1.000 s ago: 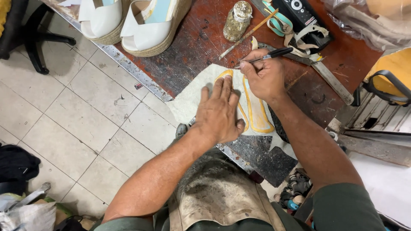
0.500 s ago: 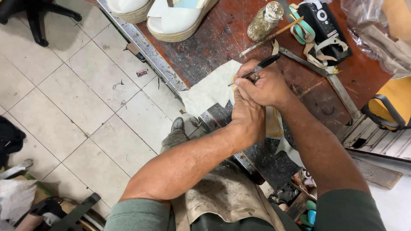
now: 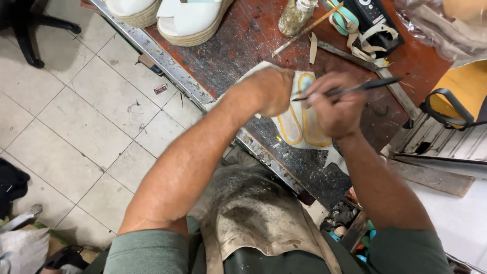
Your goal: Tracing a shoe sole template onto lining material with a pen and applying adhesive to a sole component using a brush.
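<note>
Both hands shifted apart: left (image 3: 271,91) fisted on two insoles (image 3: 302,119), right (image 3: 335,109) gripping one pen (image 3: 355,89).

Two white sandals (image 3: 172,15), one glass bottle (image 3: 294,15), one black pen (image 3: 350,89), two yellow-edged insoles (image 3: 302,122).

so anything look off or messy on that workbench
Nothing spilled or broken. The red bench top is badly scuffed, and loose strap offcuts lie scattered by the glitter bottle. The left hand presses the pale sheet flat; the right hand holds a dark pen.
</note>
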